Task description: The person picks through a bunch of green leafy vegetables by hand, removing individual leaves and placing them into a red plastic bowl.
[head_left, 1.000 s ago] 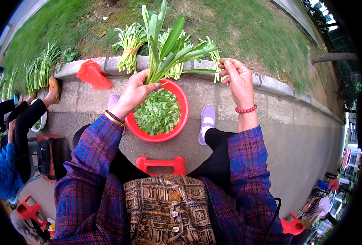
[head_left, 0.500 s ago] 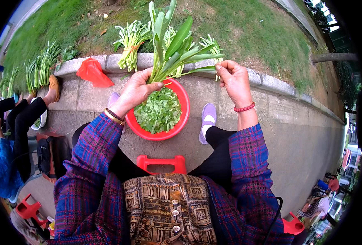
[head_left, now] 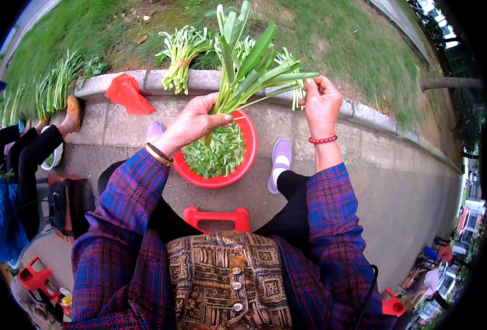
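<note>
My left hand (head_left: 198, 122) is closed round the stems of a bunch of water spinach (head_left: 237, 77), holding it up with its long leaves pointing away from me. To the right, my right hand (head_left: 323, 104) pinches the tip of one long leaf that still joins the bunch. Beneath the bunch, a red basin (head_left: 251, 144) stands on the pavement between my feet. Torn green leaves (head_left: 216, 155) lie in it, partly hidden by my left hand and the stems.
A tied bundle of greens (head_left: 182, 60) leans on the stone kerb (head_left: 103, 85), with another bundle (head_left: 292, 69) behind my bunch. Beside the kerb lies a red plastic bag (head_left: 128, 94). A red stool (head_left: 242, 219) is close before me. At left sits another person (head_left: 37, 148) near a dark bag (head_left: 61, 206).
Both hands and the bunch have shifted slightly right in the picture. The right hand has turned and risen a little, lifting the pinched leaf straighter outward.
</note>
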### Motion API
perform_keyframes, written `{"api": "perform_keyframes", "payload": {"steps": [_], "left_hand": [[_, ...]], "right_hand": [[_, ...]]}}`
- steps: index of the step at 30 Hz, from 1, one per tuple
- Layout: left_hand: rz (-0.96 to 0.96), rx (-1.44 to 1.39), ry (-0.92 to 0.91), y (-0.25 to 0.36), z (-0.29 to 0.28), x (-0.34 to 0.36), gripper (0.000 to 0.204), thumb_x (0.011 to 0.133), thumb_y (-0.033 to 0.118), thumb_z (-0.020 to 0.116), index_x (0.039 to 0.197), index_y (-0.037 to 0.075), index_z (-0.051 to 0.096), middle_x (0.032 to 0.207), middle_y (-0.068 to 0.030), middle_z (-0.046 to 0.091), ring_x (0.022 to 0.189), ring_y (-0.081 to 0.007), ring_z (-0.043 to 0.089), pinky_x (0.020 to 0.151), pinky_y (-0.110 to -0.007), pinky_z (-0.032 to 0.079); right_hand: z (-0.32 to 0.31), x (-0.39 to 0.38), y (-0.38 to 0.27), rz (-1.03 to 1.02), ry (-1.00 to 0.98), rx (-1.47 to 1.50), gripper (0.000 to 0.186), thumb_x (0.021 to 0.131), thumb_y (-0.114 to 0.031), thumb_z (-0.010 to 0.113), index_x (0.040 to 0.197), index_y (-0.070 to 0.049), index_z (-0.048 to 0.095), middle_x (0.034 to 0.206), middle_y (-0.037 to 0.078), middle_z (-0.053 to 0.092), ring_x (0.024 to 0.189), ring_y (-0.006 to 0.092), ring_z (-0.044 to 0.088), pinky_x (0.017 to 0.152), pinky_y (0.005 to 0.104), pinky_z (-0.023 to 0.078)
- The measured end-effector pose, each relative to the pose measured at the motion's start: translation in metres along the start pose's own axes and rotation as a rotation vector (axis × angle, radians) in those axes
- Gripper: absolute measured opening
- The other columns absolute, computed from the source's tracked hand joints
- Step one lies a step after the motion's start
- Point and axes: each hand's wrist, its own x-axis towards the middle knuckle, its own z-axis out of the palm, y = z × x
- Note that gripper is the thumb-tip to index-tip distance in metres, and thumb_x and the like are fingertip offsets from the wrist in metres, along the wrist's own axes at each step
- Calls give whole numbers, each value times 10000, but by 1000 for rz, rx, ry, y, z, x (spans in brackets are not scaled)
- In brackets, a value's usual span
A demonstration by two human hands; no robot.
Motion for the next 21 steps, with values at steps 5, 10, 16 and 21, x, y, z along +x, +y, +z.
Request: {"api": "perform_keyframes", "payload": {"steps": [5, 10, 16, 21], "left_hand": [[-18, 78, 10, -2, -13, -7, 218, 871, 16, 613, 1088, 41, 609, 879, 16, 635, 797, -65, 580, 751, -242, 486], [-80, 17, -72, 0, -22, -13, 281, 857, -1, 613, 1135, 33, 602, 874, 18, 641, 790, -73, 589, 755, -243, 489], [-94, -36, -109, -1, -23, -12, 380, 853, -9, 605, 1229, 31, 564, 860, -4, 641, 750, -90, 592, 729, -248, 498], [-115, -30, -96, -5, -25, -11, 413, 848, -24, 602, 1254, 28, 549, 891, -7, 642, 749, -87, 589, 720, -247, 501]], "right_hand": [[-34, 28, 8, 214, -67, 227, 108, 904, -68, 577, 912, 12, 649, 751, 33, 621, 552, 67, 556, 449, 223, 496], [-21, 13, 1, 476, -598, 612, 183, 924, -129, 540, 1016, 7, 621, 837, 67, 638, 682, 127, 617, 571, 283, 550], [-5, -4, -14, 461, -822, 716, 250, 917, -155, 549, 1090, 15, 607, 984, 101, 661, 784, 174, 637, 683, 309, 540], [0, -9, -23, 537, -824, 517, 225, 890, -183, 620, 1043, -21, 653, 868, 53, 659, 693, 106, 602, 625, 240, 503]]}}
